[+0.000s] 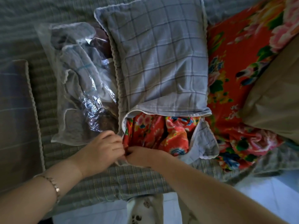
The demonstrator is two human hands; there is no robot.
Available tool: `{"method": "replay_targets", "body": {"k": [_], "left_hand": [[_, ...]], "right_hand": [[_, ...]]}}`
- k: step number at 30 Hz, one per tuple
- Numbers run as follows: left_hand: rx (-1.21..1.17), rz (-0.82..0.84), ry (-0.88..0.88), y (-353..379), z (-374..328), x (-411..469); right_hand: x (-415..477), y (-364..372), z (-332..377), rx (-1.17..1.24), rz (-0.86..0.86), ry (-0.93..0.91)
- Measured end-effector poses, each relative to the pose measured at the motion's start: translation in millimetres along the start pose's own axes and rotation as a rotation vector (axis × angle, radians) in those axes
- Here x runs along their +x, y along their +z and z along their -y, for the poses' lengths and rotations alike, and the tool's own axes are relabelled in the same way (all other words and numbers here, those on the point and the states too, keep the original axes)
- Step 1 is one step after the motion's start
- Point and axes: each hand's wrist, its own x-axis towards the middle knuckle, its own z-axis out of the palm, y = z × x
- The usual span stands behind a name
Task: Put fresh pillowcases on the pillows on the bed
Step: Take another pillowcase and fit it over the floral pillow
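I see the bed [137, 180] covered in a grey-green checked sheet. On it, left to right, lie a second pillow [14, 118] at the edge, a clear plastic bag [77, 81] of folded cloth, a checked pillow [158, 59] touching the bag, and a red flowered quilt [239, 70].

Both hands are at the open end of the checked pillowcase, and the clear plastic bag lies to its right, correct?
No. The head view shows the clear plastic bag lying to its left, not its right. The left hand and right hand are indeed at the open end of the checked pillowcase.
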Motion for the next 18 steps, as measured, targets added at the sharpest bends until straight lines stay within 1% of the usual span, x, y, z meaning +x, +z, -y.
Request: {"method": "replay_targets", "body": {"k": [1,2,4,5,7,9,11,12,13,14,15,16,18], "left_hand": [[-0.009,-0.001,-0.034,3.8,0.9,-1.7],[-0.017,-0.004,-0.073,7.9,0.1,-3.0],[-0.027,-0.021,-0.156,14.7,-3.8,-0.5],[-0.034,-0.017,-0.206,17.1,-4.0,-1.8],[-0.045,0.030,-0.298,17.2,-8.9,3.8],[-0.006,0.078,-0.382,11.9,-14.5,20.5],[0.012,0.072,-0.443,5.7,-26.7,50.6],[0.004,0.054,-0.435,3.0,-34.9,68.9],[0.003,0.024,-0.391,1.3,-45.2,89.3],[-0.004,0.008,-0.331,1.7,-56.7,109.2],[-0.051,0.035,-0.285,3.9,-68.7,127.3],[-0.100,0.114,-0.288,6.8,-79.1,145.0],[-0.134,0.396,-0.358,17.2,-95.5,178.7]], "right_hand": [[-12.2,-0.3,-3.8,0.134,0.047,-0.013],[-25.8,0.4,-9.6,0.226,0.079,0.019],[-62.5,1.1,-23.1,0.279,0.107,0.151],[-77.9,1.8,-29.3,0.167,0.079,0.192],[-115.3,3.0,-46.6,-0.169,-0.070,0.211],[-149.9,-2.8,-68.5,-0.285,-0.237,0.263],[-178.0,-16.1,-88.5,-0.474,-0.348,0.326],[-189.3,-21.3,-97.0,-0.495,-0.436,0.340],[-200.1,-24.9,-102.3,-0.497,-0.501,0.315],[-207.3,-26.6,-104.5,-0.508,-0.527,0.279],[-210.5,-26.0,-103.8,-0.509,-0.528,0.239],[-211.8,-25.1,-100.5,-0.502,-0.515,0.192],[-213.1,-21.9,-93.7,-0.469,-0.504,0.113]]}}
